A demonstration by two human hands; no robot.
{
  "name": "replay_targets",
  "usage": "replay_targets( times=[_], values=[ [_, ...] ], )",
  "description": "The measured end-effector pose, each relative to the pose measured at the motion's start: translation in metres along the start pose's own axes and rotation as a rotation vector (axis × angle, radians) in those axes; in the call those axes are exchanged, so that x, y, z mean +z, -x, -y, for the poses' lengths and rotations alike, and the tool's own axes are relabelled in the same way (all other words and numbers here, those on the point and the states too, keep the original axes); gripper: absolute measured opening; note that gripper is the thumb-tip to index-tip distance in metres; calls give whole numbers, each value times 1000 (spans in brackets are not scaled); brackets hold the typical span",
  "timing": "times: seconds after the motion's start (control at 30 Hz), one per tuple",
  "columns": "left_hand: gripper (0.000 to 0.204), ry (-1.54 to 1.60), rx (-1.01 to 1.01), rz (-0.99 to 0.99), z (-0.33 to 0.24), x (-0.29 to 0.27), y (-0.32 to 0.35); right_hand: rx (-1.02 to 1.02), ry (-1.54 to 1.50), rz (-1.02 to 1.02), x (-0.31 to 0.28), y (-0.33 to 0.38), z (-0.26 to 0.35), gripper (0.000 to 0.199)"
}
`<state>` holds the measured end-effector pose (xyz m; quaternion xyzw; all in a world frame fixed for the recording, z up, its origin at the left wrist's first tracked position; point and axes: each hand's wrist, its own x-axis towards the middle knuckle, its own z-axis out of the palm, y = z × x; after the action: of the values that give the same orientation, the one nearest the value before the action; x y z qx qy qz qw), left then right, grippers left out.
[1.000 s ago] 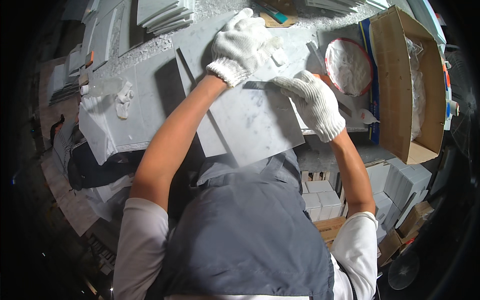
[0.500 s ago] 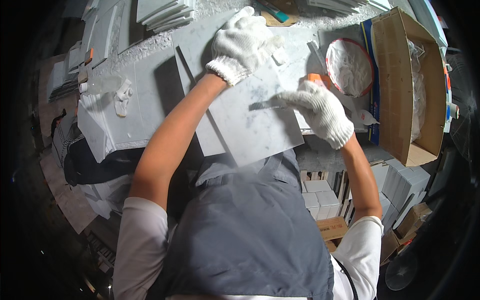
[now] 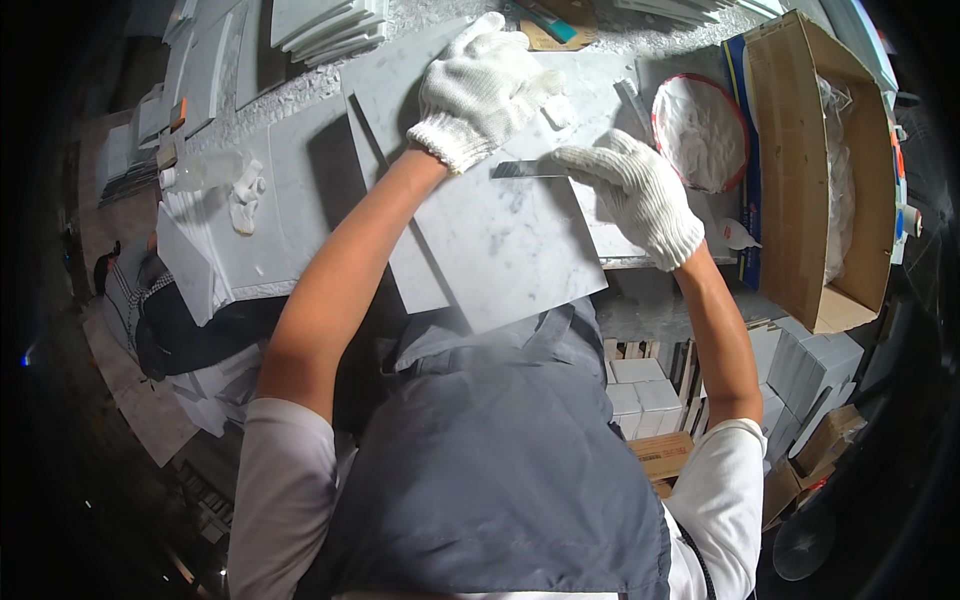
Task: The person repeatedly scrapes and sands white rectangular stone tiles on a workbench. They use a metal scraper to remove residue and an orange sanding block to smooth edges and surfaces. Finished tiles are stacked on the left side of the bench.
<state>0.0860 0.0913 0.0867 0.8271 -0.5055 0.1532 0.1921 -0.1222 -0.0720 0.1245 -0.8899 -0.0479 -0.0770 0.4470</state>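
A white-and-grey marble tile (image 3: 520,255) lies slanted over another marble tile (image 3: 422,285), its near corner reaching over the bench edge by my apron. My left hand (image 3: 478,90), in a white knit glove, rests on the upper part of the tile with its fingers stretched forward and the thumb apart. A small white piece (image 3: 559,112) lies just right of that thumb. My right hand (image 3: 640,195), gloved too, is closed around a flat metal scraper (image 3: 528,169). Its blade points left over the tile's surface; whether it touches cannot be told.
To the right stand a red-rimmed bowl of white paste (image 3: 700,135) and an open cardboard box (image 3: 805,180) with plastic wrap inside. A small white bottle (image 3: 737,234) lies near the box. Stacked tiles (image 3: 330,25) are at the back left, a teal-handled tool (image 3: 548,20) at the back.
My right hand has moved the scraper away from me, up the tile, and now hides the orange object by the bowl. My left hand has hardly shifted.
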Motion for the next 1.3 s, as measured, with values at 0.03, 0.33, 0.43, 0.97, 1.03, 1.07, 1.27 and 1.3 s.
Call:
replay_targets(
  times=[0.03,0.33,0.43,0.97,1.03,1.07,1.27,1.3],
  values=[
    [53,-4,-3,9,0,-1,0,16,67,39,0,2,-3,35],
    [53,7,-33,58,-4,-9,-2,13,145,137,-6,1,5,38],
    [47,69,-21,55,2,-5,2,166,-3,450,-28,24,16,35],
    [28,1144,274,1077,-148,-134,85,620,816,-382,-42,74,-59,14],
    [23,1055,133,687,-138,-134,79,635,847,-289,-41,75,-51,17],
    [22,1027,86,525,-134,-135,76,630,819,-367,-40,77,-45,21],
    [22,488,168,391,-126,-140,84,485,633,-372,8,91,-6,43],
    [22,600,205,460,-127,-137,87,528,710,-240,25,92,-4,48]
  ],
)
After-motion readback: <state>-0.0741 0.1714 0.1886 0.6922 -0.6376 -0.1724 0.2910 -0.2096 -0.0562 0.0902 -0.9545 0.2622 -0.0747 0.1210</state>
